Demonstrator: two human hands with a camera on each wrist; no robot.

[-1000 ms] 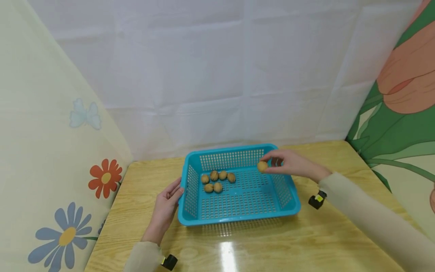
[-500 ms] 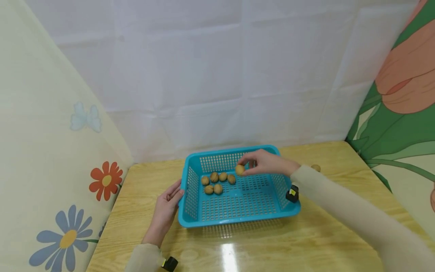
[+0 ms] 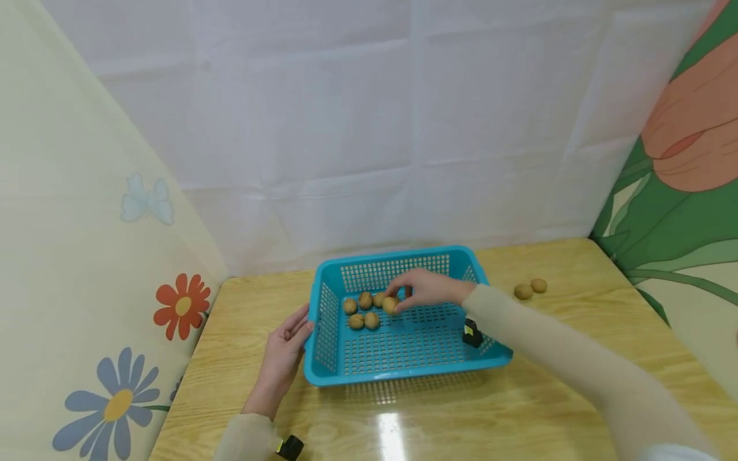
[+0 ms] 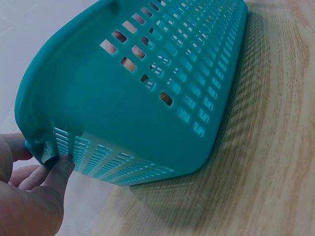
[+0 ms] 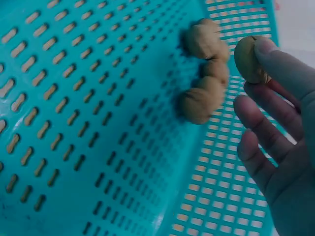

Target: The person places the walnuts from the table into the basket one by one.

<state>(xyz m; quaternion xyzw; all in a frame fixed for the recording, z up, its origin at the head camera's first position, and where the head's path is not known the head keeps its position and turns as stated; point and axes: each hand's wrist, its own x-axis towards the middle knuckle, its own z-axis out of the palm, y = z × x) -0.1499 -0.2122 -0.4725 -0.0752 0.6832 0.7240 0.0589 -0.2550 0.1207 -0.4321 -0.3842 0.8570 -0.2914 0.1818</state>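
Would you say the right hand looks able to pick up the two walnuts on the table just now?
Probably not yet: the right hand is over the basket, pinching another walnut, though nothing visibly covers the two walnuts.

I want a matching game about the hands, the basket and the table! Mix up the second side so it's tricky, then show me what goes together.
Things:
1. left hand
2. right hand
3. basket
4. table

Clues:
A. blue and full of little holes
B. holds the basket at one end
C. has two walnuts lying on it, outside the basket
D. pinches one walnut

Right pairs: 1-B, 2-D, 3-A, 4-C
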